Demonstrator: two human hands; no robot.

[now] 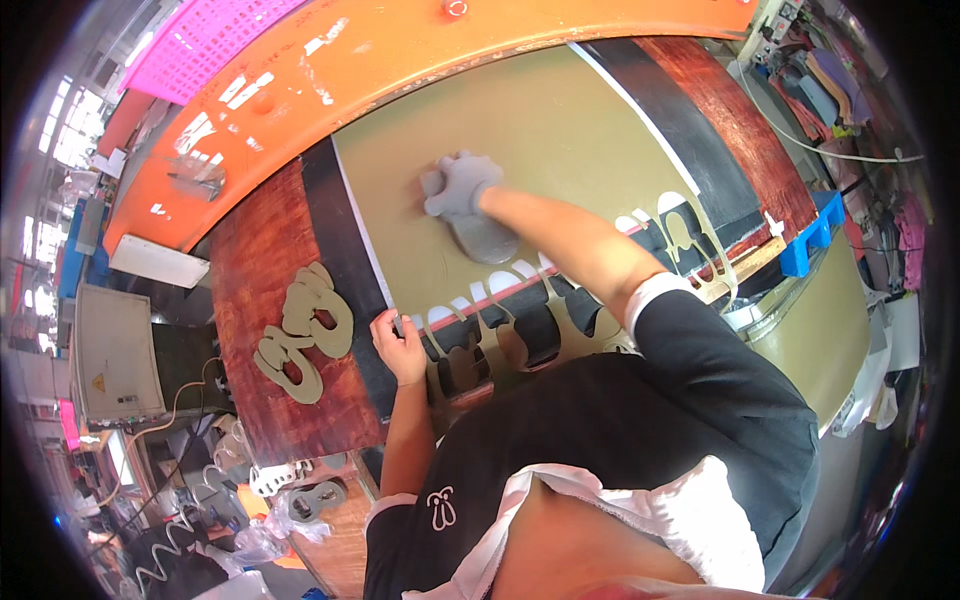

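My right hand (464, 186), in a grey glove, reaches over the middle of a wide olive-green sheet (560, 130). It grips the far end of a grey, sole-shaped cutting die (486, 241) that lies on the sheet; the palm hides part of the die. My bare left hand (398, 347) is at the sheet's near left corner, with its fingers curled. A small dark thing shows at the fingertips, too small to name. Along the near edge, a strip of cut-out sheet (487, 338) with sole-shaped holes hangs toward my body.
Left on the red-brown board (250, 230) lie stacks of cut olive sole pieces (318, 315). A large orange machine beam (400, 50) spans the far side, with a pink basket (200, 45) on it. A blue bracket (812, 235) stands right. A grey cabinet (118, 350) stands far left.
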